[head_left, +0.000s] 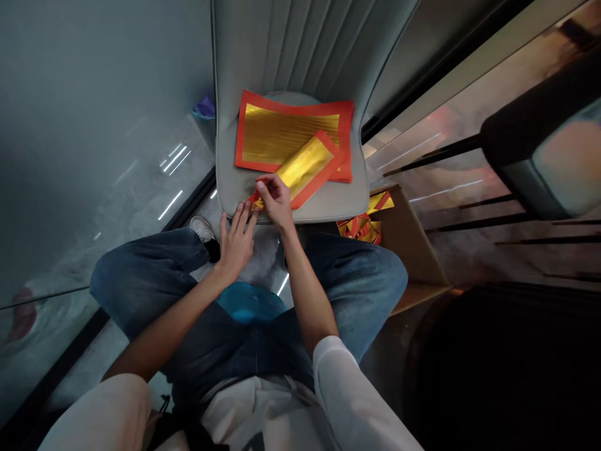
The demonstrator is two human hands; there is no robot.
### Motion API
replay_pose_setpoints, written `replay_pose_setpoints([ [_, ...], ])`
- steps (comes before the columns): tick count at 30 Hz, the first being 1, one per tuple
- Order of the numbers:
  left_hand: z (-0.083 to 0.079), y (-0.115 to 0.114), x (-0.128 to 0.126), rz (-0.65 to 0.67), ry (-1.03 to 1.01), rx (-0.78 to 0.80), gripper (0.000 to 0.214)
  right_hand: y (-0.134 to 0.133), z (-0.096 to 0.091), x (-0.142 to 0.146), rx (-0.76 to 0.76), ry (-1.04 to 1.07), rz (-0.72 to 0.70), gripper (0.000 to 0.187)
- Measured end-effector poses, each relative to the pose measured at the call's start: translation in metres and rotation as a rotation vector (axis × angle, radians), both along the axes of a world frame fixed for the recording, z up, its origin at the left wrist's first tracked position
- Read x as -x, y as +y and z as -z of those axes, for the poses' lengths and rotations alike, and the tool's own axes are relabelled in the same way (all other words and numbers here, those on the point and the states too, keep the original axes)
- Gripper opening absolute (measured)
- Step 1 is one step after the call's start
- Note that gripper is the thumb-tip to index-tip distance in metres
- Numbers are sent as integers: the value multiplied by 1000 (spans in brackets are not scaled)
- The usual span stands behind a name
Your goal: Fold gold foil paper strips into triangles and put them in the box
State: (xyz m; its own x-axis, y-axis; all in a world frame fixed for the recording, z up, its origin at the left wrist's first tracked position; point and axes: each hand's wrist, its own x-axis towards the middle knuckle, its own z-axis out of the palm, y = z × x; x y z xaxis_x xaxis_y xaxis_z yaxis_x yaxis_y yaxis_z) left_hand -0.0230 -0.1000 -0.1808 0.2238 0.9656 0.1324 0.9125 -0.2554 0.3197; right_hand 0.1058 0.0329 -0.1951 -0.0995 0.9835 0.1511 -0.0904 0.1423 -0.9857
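Right hand (pixel 276 200) pinching the near end of a folded gold-and-red paper strip (pixel 305 168), long axis slanting forward and rightward; left hand (pixel 237 243) open, just beside.

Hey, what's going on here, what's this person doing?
A seated person's right hand pinches a folded strip of gold joss paper above a grey chair seat, with the open left hand at the strip's lower end. Flat gold-and-red sheets lie on the seat under the strip. Folded gold pieces sit in a cardboard box beside the chair.
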Motion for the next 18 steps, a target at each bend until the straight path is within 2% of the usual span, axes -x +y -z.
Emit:
replay_pose_setpoints([
  [5, 8, 1, 9, 33, -50, -11, 89, 2, 8, -39, 23, -12, 154, 60],
  [10, 18, 3, 15, 63, -113, -69, 90, 7, 7, -43, 49, 13, 182, 67],
  [15, 6, 3, 13, 34, -72, -82, 79, 6, -10, -44, 78, 167, 175, 72],
  [18, -8, 8, 9, 20, -33, -100, 60, 4, -27, -71, 93, 159, 214, 70],
])
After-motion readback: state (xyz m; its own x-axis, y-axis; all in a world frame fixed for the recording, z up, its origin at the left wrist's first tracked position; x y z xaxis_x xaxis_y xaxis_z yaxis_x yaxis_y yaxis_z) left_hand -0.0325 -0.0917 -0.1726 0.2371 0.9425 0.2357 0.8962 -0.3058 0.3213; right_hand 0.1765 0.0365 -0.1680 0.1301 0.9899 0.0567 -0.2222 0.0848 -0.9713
